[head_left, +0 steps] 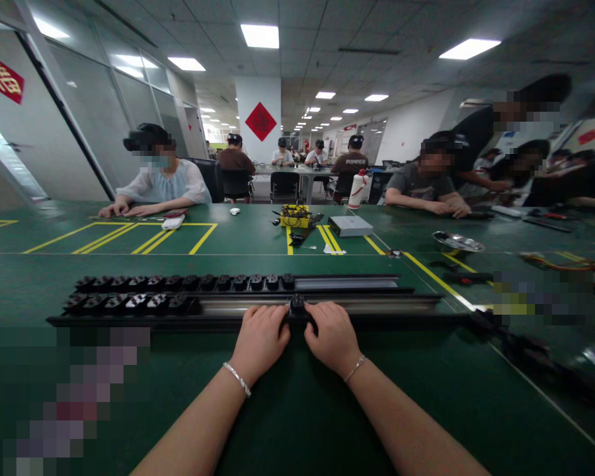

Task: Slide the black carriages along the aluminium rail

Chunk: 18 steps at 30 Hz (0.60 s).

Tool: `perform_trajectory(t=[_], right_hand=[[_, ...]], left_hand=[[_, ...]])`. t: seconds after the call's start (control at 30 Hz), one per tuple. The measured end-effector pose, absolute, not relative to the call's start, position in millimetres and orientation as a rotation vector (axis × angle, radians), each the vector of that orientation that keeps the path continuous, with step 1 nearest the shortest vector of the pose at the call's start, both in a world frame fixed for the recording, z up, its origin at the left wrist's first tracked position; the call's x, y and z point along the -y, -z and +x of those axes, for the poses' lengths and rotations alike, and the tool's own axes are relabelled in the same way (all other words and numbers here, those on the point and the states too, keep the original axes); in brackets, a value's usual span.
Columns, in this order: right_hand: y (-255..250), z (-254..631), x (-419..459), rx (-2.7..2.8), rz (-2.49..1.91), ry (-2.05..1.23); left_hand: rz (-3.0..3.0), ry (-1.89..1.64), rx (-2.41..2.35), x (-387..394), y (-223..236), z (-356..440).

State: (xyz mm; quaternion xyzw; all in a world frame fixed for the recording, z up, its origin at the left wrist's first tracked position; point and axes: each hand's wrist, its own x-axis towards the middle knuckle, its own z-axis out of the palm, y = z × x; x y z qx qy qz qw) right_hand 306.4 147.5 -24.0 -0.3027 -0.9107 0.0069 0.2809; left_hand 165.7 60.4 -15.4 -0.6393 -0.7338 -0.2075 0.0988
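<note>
My left hand (pixel 262 336) and my right hand (pixel 333 336) meet over the near black rail (pixel 396 305), fingers bent and closed in from both sides. Between them sits a small black socket-like module (pixel 297 303), gripped from left and right at the rail's channel. Fingertips are partly hidden behind the hands. Further left along this rail stands a row of similar black modules (pixel 136 303). Just behind it, parallel, lies a second black rail (pixel 347 282) with a longer row of modules (pixel 223 283) on its left part.
On the green table are a silver-grey box (pixel 350 226), a yellow block with black cables (pixel 295 216), a white bottle (pixel 357 190) and a metal bowl (pixel 458 242). Dark parts (pixel 535 354) lie at right. Other people sit across the table, left and right.
</note>
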Motion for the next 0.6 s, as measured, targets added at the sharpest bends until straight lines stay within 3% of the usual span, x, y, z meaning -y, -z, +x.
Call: perform_trajectory(t=[0.6], right_hand=[[23.4, 313.9, -145.1, 2.398, -0.881, -0.066]], left_hand=[[-1.875, 0.646, 2.138, -62.1, 14.7, 168.8]])
